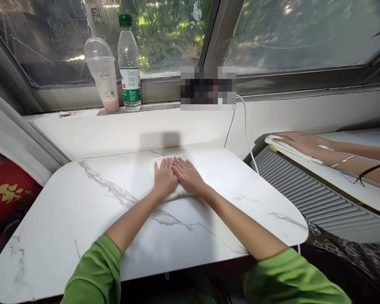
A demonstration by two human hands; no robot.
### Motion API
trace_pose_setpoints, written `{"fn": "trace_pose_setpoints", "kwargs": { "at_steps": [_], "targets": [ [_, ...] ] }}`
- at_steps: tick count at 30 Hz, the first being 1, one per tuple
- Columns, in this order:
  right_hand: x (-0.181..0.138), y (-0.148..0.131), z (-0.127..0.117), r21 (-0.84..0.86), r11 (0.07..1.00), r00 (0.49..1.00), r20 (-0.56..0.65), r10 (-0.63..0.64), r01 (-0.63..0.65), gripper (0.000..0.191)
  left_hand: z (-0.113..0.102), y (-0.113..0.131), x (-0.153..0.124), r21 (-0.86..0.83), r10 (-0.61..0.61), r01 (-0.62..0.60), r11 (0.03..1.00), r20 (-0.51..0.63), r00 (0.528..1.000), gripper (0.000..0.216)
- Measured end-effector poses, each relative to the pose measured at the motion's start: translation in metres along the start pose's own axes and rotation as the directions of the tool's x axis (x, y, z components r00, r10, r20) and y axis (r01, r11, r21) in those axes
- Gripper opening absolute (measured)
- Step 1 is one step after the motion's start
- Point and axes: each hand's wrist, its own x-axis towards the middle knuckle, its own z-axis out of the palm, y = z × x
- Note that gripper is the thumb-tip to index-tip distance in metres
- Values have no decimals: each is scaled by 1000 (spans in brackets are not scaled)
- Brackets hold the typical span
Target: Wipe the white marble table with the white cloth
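A folded white cloth (184,194) lies on the white marble-patterned table (91,223), toward its far edge. My left hand (165,179) rests flat on it with the fingers stretched forward. Beside it my right hand (188,174) also lies flat on the cloth, fingers extended and slightly apart. The two hands touch along their inner sides, around the thumbs and index fingers. Both palms face down, and much of the cloth is hidden beneath them.
On the sill stand a domed plastic cup (104,80) and a green-capped bottle (129,71). A white cable (247,131) hangs beside the table. At right, another person's hands (299,141) rest on a white cloth (277,142); a ribbed grey panel (304,194) stands below.
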Motion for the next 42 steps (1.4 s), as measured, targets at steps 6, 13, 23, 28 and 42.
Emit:
{"fn": "trace_pose_setpoints", "kwargs": {
  "at_steps": [6, 13, 23, 28, 42],
  "targets": [
    [-124, 21, -4, 3, 999, 996, -85, 38, -38, 57, 15, 72, -75, -58, 208, -202, 978, 119, 971, 60],
    [-213, 82, 6, -16, 966, 950, -190, 249, -256, 57, 36, 133, -84, -179, 452, -430, 885, 109, 885, 63],
    [-104, 145, -12, -39, 967, 958, -149, 245, -253, 57, 55, 130, 26, -114, 368, -359, 926, 63, 928, 59],
    [-17, 141, -15, -1, 967, 956, -149, 252, -255, 56, 49, 91, 94, -67, 331, -326, 943, 71, 941, 57],
    [29, 26, -6, 41, 984, 983, -52, 177, -175, 56, 0, -5, 59, -3, 196, -197, 980, 115, 974, 58]
  ]
}}
